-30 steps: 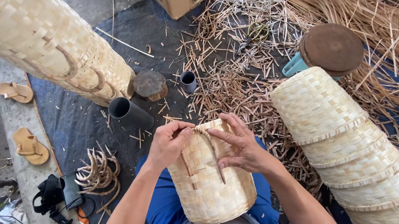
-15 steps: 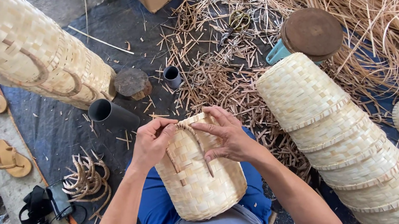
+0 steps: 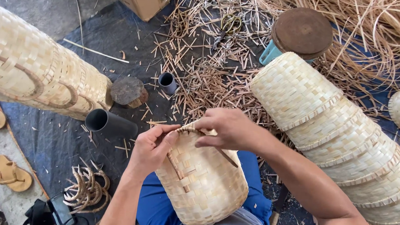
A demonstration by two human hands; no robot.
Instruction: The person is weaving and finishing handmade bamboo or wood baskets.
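Frame centre: left hand (image 3: pixel 150 146) pinching woven basket (image 3: pixel 203 183) rim; right hand (image 3: pixel 224 127) gripping rim strip (image 3: pixel 191 130) on top.

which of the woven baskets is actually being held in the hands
The single basket on the lap, gripped at its rim by left hand and right hand; the others lie stacked aside.

You hold a pale woven bamboo basket (image 3: pixel 203 183) on your lap; your left hand (image 3: pixel 150 148) pinches its rim while your right hand (image 3: pixel 226 127) grips the thin brown cane strip (image 3: pixel 187 130) along that rim; a stack of matching woven baskets (image 3: pixel 340 129) lies just right; a dark plastic pipe (image 3: pixel 110 123) rests left on the blue tarp (image 3: pixel 61 142).
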